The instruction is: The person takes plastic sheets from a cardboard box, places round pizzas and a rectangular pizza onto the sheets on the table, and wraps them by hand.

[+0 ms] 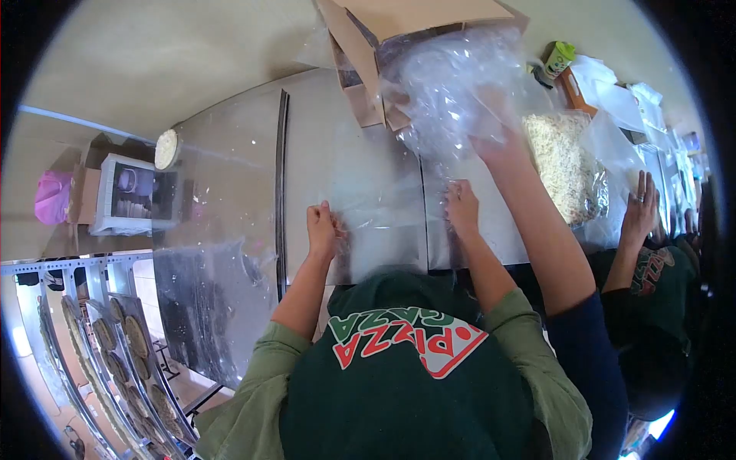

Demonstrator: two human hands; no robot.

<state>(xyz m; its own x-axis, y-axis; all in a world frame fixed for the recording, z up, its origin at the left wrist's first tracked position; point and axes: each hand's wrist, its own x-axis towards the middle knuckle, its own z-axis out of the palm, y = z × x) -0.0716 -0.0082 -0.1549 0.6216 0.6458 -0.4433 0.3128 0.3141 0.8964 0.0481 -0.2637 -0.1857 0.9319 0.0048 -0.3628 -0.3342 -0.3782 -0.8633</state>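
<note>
A clear plastic bag (383,203) is stretched between my two hands, low over the metal table. My left hand (322,231) is closed on its left edge, the fingers curled in. My right hand (462,207) grips the right edge, also closed. Past my right hand, a co-worker's bare arm (529,199) reaches in from the right, its hand in a heap of clear plastic bags (452,84). Those bags spill out of an open cardboard box (429,17) at the back of the table.
A large bag of shredded cheese (558,161) lies to the right, near another worker's hand (638,211). A dark strip (281,184) crosses the metal table (230,176). A tub of white shreds (166,149) stands far left. A rack with trays of round flat items (115,345) is lower left.
</note>
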